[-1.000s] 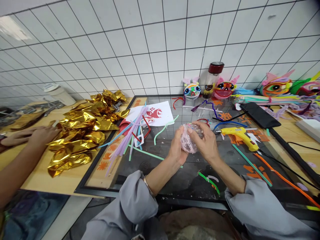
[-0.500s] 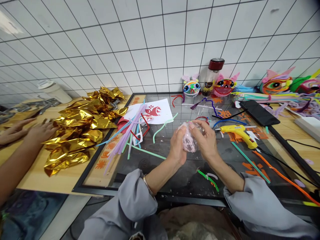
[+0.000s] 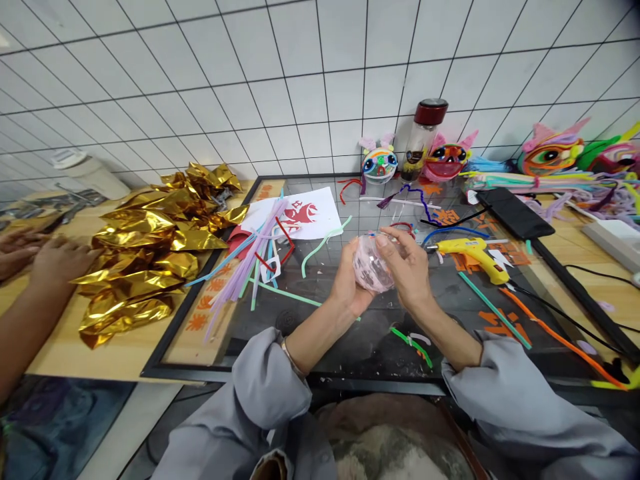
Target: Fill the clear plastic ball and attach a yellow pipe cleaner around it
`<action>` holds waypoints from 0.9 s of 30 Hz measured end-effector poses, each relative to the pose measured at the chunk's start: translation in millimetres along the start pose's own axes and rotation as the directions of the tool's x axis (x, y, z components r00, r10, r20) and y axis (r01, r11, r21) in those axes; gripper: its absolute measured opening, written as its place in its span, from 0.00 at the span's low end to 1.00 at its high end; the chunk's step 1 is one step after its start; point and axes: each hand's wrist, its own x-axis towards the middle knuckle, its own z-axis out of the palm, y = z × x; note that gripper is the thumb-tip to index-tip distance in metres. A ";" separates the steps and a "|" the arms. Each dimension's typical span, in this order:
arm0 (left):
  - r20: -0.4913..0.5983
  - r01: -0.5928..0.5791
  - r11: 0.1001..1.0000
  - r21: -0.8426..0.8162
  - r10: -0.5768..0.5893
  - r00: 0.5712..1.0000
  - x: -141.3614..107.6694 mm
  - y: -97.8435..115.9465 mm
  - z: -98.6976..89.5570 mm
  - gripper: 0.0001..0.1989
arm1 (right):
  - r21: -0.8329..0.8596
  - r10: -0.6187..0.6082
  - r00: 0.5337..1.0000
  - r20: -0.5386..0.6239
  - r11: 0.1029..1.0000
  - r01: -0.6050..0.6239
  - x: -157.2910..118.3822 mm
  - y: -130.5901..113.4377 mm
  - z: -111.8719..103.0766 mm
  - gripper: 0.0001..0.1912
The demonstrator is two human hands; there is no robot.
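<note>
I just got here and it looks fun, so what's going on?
The person's left hand and right hand together hold a clear, round, pink-streaked, plastic-looking ball above a dark, shiny panel. A yellow plastic glue gun lies to the right, held by nobody. At left, another person's hand is close to crumpled, shiny gold foil.

Loose grey sleeves point(image 3: 270, 387), bunched at forearms; thin bangle point(image 3: 291, 361), left wrist; hands point(image 3: 413, 273) bare

orange characters point(image 3: 197, 323) on glass panel point(image 3: 325, 353), bottle label point(image 3: 414, 157), none legible
</note>
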 end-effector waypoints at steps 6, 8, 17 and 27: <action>0.009 0.101 0.995 -0.021 -0.101 0.995 -3.5 5.2 2.5 0.18 | -0.009 -0.036 0.999 -0.032 0.999 0.036 -1.2 -0.3 1.8 0.20; -0.001 0.104 0.994 -0.025 -0.104 0.995 -4.0 5.4 2.9 0.18 | -0.015 -0.035 0.999 -0.028 0.999 0.035 -1.4 -0.8 2.0 0.19; 0.125 -0.154 0.983 0.099 0.142 0.982 -3.0 -0.6 -3.1 0.16 | 0.069 -0.171 0.985 0.029 0.983 0.169 -6.0 -2.7 -3.2 0.18; 0.490 -0.724 0.596 0.347 0.543 0.682 -22.6 -0.8 -15.5 0.31 | 0.268 -0.282 0.954 0.104 0.932 0.246 -15.1 -14.0 -26.1 0.23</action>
